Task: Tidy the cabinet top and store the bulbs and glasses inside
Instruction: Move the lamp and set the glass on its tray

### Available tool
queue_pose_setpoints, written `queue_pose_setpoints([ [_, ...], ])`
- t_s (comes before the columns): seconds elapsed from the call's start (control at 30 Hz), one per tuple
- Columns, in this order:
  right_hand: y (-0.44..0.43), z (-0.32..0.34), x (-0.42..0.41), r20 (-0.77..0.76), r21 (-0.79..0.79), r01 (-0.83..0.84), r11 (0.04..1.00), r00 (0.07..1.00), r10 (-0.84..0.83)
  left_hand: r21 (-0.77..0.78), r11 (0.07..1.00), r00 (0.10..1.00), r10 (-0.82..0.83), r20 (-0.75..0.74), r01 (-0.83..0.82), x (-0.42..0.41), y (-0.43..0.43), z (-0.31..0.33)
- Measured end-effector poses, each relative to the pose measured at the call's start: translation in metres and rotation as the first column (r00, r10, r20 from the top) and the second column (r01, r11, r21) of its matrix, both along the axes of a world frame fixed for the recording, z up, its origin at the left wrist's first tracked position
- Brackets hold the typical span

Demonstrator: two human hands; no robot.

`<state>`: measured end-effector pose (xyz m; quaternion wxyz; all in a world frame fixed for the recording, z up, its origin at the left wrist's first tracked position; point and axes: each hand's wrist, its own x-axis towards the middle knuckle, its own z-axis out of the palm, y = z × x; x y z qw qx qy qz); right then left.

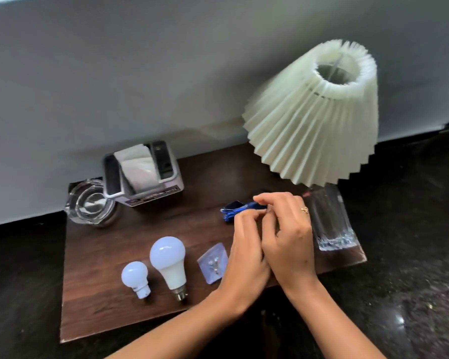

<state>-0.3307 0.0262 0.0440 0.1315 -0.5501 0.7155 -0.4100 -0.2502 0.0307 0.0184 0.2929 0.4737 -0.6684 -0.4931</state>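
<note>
A pair of blue glasses (233,211) sits just above the dark wooden cabinet top (94,301), gripped by both hands. My left hand (246,252) and my right hand (285,229) press together over its right end, fingers pinched on the frame. A small white bulb (136,278) and a larger white bulb (169,264) lie on their sides near the front left. A small clear packet (213,263) with tiny bulbs lies beside my left hand.
A lamp with a pleated cream shade (314,117) and glass base (329,221) stands at the right. A tissue holder (143,174) and a glass ashtray (90,203) sit at the back left against the grey wall. Dark floor surrounds the cabinet.
</note>
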Motion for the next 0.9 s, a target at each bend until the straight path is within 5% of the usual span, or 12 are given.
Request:
queue_pose_setpoints([
  [0.27, 0.047, -0.018, -0.080, -0.090, 0.208, 0.258, 0.943, 0.965, -0.245, 0.131, 0.990, 0.969, 0.012, 0.248, -0.045, -0.081, 0.000, -0.017],
  [0.53, 0.031, -0.044, -0.132, 0.312, 0.542, 0.081, 0.836, 0.905, -0.290, 0.289, 0.950, 0.987, 0.079, 0.142, -0.118, -0.115, -0.017, -0.033],
  [0.9, 0.026, -0.068, -0.143, 0.426, 0.550, -0.038, 0.834, 0.872, -0.241, 0.223, 0.968, 0.980, 0.069, 0.186, -0.111, -0.128, -0.019, -0.049],
])
